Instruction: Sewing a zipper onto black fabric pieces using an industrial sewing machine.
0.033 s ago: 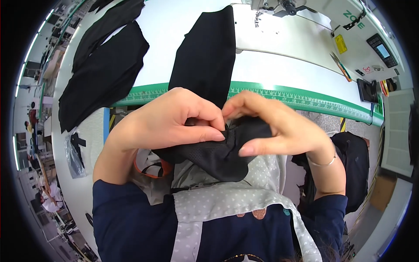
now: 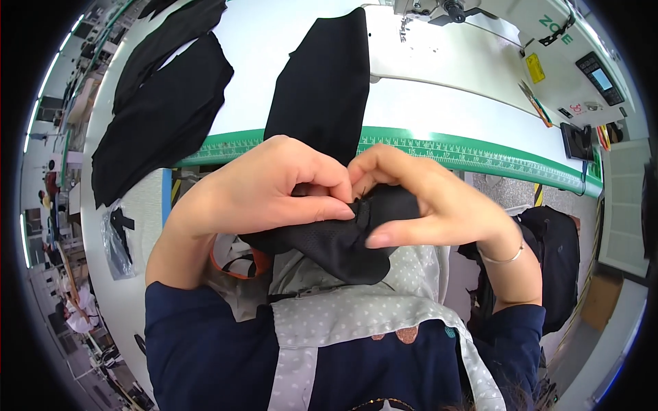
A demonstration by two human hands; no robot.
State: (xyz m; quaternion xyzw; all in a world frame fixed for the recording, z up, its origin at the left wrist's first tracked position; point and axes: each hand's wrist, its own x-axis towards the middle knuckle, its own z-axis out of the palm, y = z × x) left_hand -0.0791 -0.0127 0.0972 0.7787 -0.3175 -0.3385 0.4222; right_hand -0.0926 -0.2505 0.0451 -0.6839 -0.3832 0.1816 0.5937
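Observation:
A black piece of fabric (image 2: 343,257), partly mesh, is bunched up in front of me above my lap. My left hand (image 2: 274,188) pinches it between thumb and forefinger near a folded edge. My right hand (image 2: 439,198) curls round the same fabric from the other side, its thumb lying on the near face. Its forefinger meets the left fingertips at the fold; its other fingertips are partly hidden. Beyond the hands, a long black fabric panel (image 2: 319,85) stretches over the table edge and runs down behind them.
More black fabric panels (image 2: 164,113) lie on the white table at the left. A green ruler strip (image 2: 473,157) edges the table. A sewing machine (image 2: 548,48) stands at the back right, with thread snips (image 2: 534,103) beside it. A dark backpack (image 2: 554,267) is at the lower right.
My right hand has shifted slightly left, its thumb sliding over the fabric and its forefinger closing in at the fold. The left hand is nearly still.

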